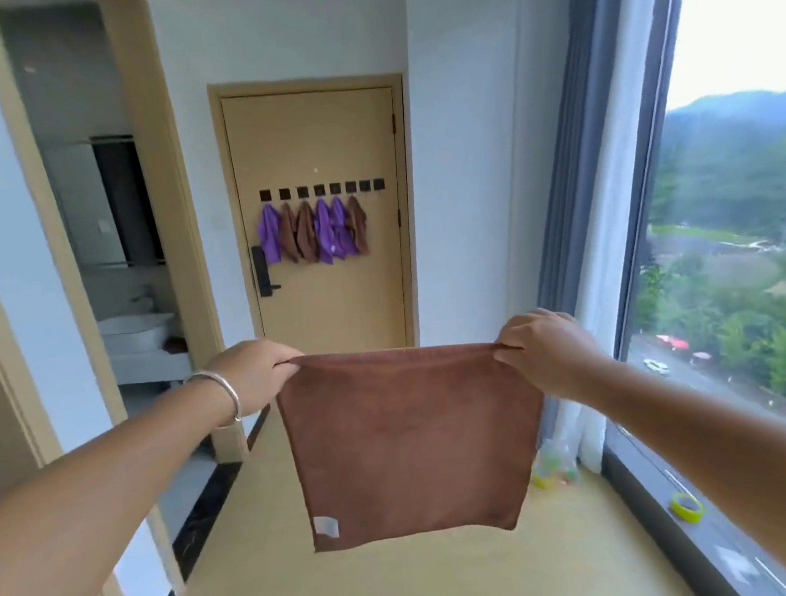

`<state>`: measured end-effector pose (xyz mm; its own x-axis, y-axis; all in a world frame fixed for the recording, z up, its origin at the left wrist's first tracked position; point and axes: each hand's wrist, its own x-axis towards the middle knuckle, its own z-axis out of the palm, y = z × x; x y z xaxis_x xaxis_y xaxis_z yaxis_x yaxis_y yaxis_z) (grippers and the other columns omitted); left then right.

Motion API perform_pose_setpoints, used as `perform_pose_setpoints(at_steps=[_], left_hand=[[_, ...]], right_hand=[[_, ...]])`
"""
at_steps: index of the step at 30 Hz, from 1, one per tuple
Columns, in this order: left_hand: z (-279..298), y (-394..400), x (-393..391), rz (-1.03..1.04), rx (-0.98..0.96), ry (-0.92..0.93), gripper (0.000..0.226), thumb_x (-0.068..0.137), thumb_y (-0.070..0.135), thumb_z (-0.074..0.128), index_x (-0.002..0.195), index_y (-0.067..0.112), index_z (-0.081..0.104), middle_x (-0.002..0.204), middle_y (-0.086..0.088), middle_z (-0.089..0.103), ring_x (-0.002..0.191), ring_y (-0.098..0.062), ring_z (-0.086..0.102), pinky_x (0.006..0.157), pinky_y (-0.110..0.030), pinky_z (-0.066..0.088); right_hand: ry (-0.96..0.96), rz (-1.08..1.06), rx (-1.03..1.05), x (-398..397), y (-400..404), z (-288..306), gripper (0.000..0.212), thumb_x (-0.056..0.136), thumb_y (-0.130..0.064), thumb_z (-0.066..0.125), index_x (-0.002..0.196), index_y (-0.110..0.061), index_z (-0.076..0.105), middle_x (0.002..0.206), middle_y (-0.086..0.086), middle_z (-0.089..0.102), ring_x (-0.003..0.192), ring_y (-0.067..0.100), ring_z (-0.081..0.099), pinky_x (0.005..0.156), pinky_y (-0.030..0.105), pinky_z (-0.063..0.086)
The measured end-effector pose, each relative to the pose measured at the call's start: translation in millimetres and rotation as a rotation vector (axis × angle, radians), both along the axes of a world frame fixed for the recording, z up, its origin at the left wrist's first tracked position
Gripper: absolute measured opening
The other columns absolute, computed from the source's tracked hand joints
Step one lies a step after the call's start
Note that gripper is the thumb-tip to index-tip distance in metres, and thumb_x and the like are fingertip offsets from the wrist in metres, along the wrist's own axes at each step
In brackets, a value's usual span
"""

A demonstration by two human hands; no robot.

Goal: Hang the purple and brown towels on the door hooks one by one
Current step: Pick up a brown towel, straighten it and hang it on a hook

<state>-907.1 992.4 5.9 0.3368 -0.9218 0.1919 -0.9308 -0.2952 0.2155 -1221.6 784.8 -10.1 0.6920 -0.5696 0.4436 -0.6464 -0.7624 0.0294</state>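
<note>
Both arms were stretched fwd at chest height w/ a brown towel (411,443) spread flat between them. Left hand (257,374) pinched the towel's top left corner, fingers curled round the hem; a silver bangle (221,391) sat on that wrist. Right hand (540,346) pinched the top right corner the same way, so the top edge ran taut and roughly level btwn the two hands. Towel hung free below, bottom edge well above the pale floor (407,586), w/ a small white label (326,527) near its lower left corner. Straight ahead, well apart from the hands, stood a closed tan door (334,303) w/ a row of eight dark square hooks (321,190) across it. Six towels already hung there, from the left: purple towel (269,232), two brown towels (297,234), two purple towels (332,232), then another brown one (358,224). The two rightmost hooks (372,185) were bare. A black door handle (263,271) sat on the door's left side, just below the first purple towel. To the left, an open doorway showed a white basin (135,332). To the right ran a big window (733,244) w/ green hills outside, grey curtain (574,163) bunched at its near edge, and a yellow-green tape roll (686,507) on the sill. Some small yellow-green stuff lay on the floor by the curtain foot, too blurred to ID.
</note>
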Motion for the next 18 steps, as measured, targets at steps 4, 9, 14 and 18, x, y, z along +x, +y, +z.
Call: perform_pose_setpoints(at_steps=[4, 9, 14, 18], left_hand=[[75, 12, -4, 0.052, -0.073, -0.174, 0.032, 0.1, 0.031, 0.038, 0.089, 0.026, 0.068, 0.086, 0.005, 0.067, 0.081, -0.018, 0.059, 0.067, -0.03, 0.044], [116, 29, 3, 0.104, -0.181, -0.273, 0.035, 0.101, 0.028, 0.039, 0.076, 0.017, 0.062, 0.075, 0.0, 0.063, 0.072, -0.017, 0.056, 0.054, -0.028, 0.033], [118, 32, 22, 0.112, -0.201, -0.327, 0.036, 0.102, 0.03, 0.035, 0.082, 0.019, 0.063, 0.079, 0.002, 0.064, 0.075, -0.017, 0.058, 0.053, -0.026, 0.032], [107, 16, 51, 0.123, -0.212, -0.312, 0.035, 0.1, 0.033, 0.034, 0.088, 0.027, 0.065, 0.084, 0.007, 0.067, 0.079, -0.015, 0.061, 0.063, -0.03, 0.047]], right_hand=[[0.07, -0.089, -0.097, 7, 20, 73, 0.031, 0.099, -0.044, 0.04, 0.107, -0.032, 0.067, 0.116, -0.011, 0.062, 0.117, 0.016, 0.047, 0.1, 0.039, 0.038], [0.055, -0.114, -0.212, 19, 42, 120, 0.037, 0.101, -0.044, 0.035, 0.108, -0.029, 0.068, 0.113, -0.009, 0.063, 0.115, 0.017, 0.05, 0.1, 0.038, 0.037], [0.136, -0.141, -0.363, 34, 49, 130, 0.029, 0.103, -0.039, 0.037, 0.11, -0.036, 0.065, 0.107, -0.013, 0.063, 0.112, 0.016, 0.053, 0.096, 0.036, 0.041], [0.151, -0.141, -0.351, 52, 41, 129, 0.029, 0.103, -0.039, 0.037, 0.111, -0.035, 0.065, 0.109, -0.013, 0.064, 0.113, 0.016, 0.054, 0.098, 0.036, 0.041]])
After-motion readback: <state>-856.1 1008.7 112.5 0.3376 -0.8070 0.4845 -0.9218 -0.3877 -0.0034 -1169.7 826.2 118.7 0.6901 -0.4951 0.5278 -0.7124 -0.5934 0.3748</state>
